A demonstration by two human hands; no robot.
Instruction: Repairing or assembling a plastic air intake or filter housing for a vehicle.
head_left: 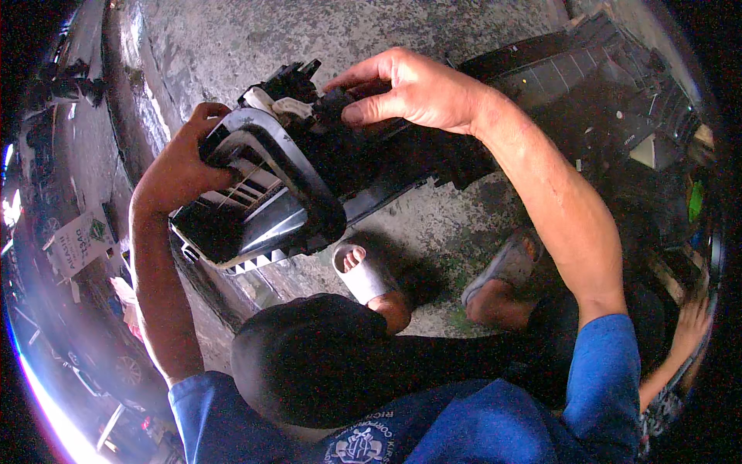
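A black plastic housing (267,251), like a car heater or air-duct case, is tilted in front of me above the floor. Its large rounded opening has a dark rim and slats inside. My left hand (182,166) grips the left edge of this opening, thumb inside it and fingers behind the rim. On the housing's far side sit pale plastic levers (282,107). Beside them my right hand (398,93) closes thumb and fingers around a small black part (334,107), whose exact kind is too dark to tell. The housing's right portion is lost in shadow.
Another long black plastic assembly (572,69) lies at the far right. My sandalled feet (367,282) rest on the stained concrete floor (433,232). A printed white card (81,240) is at the left. Another person's bare limb (684,340) shows at the right rim.
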